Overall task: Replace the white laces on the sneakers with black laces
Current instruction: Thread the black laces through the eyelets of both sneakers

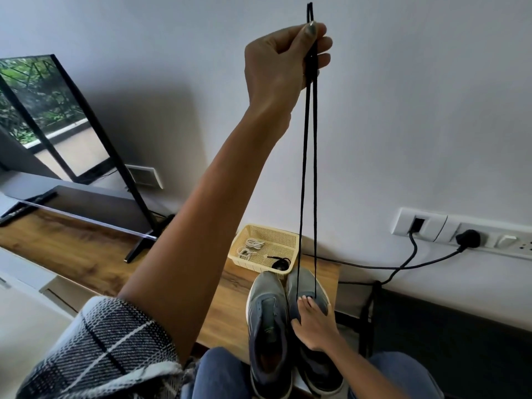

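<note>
The left hand [283,57], near the top centre of the frame, is raised high with fingers and thumb pinched tight around both ends of a black lace [309,156]. The two tips poke up just above the thumb. From that hand the two strands drop almost straight down the middle of the frame and run into the front of the right-hand sneaker [309,295] in the lower centre.

The right hand [312,323] lies flat over that shoe, fingers spread across the tongue area and the thumb against its inner edge; it presses down on the shoe more than it closes around it, and the fingertips sit right where the strands enter.

Just beside it, touching along the inner side, is the left-hand sneaker [267,315], grey with a dark collar and no lace visible in it. A small green mark shows on its tongue, too blurred to read.

Both shoes stand on a wooden table [86,254]. Right behind their toes is a cream plastic basket [288,237] holding coiled white laces [249,247] at its left and a bundled second black lace [280,262] at its right.

At the left of the frame a television [57,119] stands on the same surface, its screen reflecting greenery. At the right edge a wall socket strip [460,230] has a black plug in it. No readable writing shows anywhere.
</note>
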